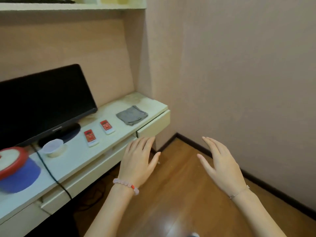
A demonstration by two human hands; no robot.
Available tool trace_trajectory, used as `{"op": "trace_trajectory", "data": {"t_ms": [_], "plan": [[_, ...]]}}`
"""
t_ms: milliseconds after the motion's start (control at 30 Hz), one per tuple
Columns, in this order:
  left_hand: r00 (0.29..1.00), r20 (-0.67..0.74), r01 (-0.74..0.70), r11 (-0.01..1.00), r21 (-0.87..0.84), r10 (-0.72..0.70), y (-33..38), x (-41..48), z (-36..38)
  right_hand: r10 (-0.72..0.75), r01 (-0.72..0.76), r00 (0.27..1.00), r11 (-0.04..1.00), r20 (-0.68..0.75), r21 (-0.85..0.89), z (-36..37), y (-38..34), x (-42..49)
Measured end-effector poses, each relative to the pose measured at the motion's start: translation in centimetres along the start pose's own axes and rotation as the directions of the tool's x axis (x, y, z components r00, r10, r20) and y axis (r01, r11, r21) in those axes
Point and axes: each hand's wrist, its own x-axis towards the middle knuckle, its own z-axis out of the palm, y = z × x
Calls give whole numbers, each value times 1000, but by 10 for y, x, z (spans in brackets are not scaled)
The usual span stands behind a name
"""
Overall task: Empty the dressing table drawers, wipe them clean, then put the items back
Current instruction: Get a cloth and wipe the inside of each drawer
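Note:
The cream dressing table [80, 161] runs along the left. Its rightmost drawer [153, 125] stands slightly pulled out; the other drawer fronts [95, 170] look pushed in. My left hand [138, 158] is flat with straight fingers, fingertips just under the rightmost drawer's lower edge. My right hand [220, 166] hovers empty over the floor with fingers spread. On the tabletop lie a folded grey cloth [132, 115], two small red-and-white packs [107, 126] [91, 138] and a lidded round white tub [53, 147].
A black monitor [42, 101] stands at the back of the table, its cable [51, 175] hanging over the front edge. A red-rimmed round object on a blue pad [18, 175] sits at far left. A pink wall [239, 82] closes the right side; wooden floor [179, 194] lies below.

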Motion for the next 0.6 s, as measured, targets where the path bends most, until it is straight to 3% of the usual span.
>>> {"op": "trace_trajectory", "data": {"t_ms": [233, 600], "plan": [[977, -34, 215, 973, 80, -213, -52, 49, 34, -182, 173, 978, 981, 106, 86, 64, 10, 123], [862, -38, 503, 844, 189, -506, -94, 131, 92, -415, 361, 868, 905, 275, 225, 150, 16, 292]]}}
